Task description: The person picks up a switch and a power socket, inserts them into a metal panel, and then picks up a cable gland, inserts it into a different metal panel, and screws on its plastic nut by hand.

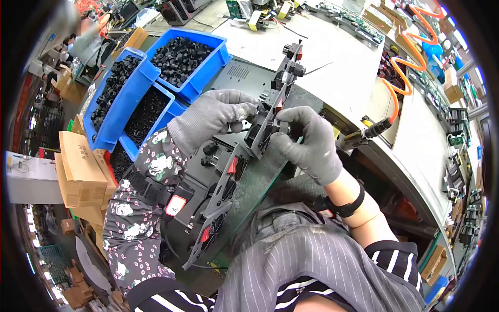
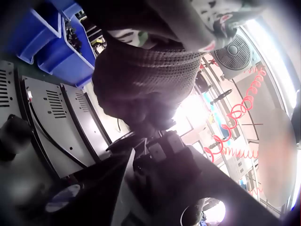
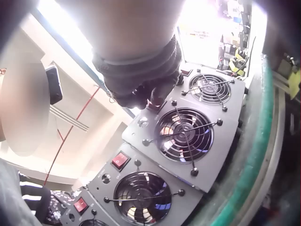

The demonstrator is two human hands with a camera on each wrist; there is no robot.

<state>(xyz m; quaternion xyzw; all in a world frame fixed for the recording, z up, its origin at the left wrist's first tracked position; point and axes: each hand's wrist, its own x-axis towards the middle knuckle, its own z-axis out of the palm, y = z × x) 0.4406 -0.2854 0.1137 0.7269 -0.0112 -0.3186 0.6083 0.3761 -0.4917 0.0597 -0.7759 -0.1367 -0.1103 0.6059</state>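
Note:
A row of grey metal panels with black fans stands on edge in front of me. Each fan panel (image 3: 221, 155) has a black fan with a wire guard (image 3: 184, 134) and a red rocker switch (image 3: 121, 160). My gloved left hand (image 1: 210, 117) reaches behind one panel, thumb and forefinger pinching at dark parts on its back; their tips hide what lies between them. On the panel's front side, my gloved right hand (image 1: 309, 145) curls thumb and fingers around a small black part (image 1: 282, 127). In the right wrist view, the fingertips are right by the switch.
Blue bins (image 1: 221, 49) of small black plastic parts stand left of the panels. Grey vented metal plates (image 2: 49, 106) lie behind the panels. A green-edged bench strip (image 3: 263, 127) runs below them. An orange coiled hose (image 1: 408, 67) hangs at right; cardboard boxes (image 1: 86, 171) are stacked left.

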